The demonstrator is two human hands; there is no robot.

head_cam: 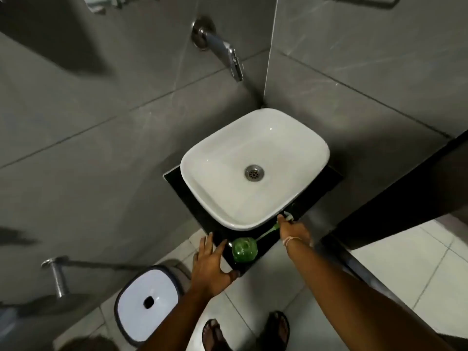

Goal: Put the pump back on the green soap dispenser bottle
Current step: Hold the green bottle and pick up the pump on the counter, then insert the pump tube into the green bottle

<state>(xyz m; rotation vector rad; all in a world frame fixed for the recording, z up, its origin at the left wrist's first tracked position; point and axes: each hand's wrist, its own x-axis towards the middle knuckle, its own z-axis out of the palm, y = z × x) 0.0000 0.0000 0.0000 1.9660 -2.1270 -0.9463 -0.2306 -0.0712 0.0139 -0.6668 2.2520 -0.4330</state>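
Hands at a corner basin, lower centre of the frame.
From left: the left hand (211, 266), fingers spread and released, rests on the black glossy counter (222, 235) just beside the round green translucent soap bottle (244, 249); the right hand (293, 230) grasps the white-headed pump with green tube (274, 227), below the white ceramic sink (314, 150).

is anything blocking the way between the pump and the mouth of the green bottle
Nothing visible does. The right hand holds the pump head, with its thin green-collared dip tube slanting down towards the round green plastic soap bottle on the black counter. The left hand rests just beside the bottle, not over its mouth.
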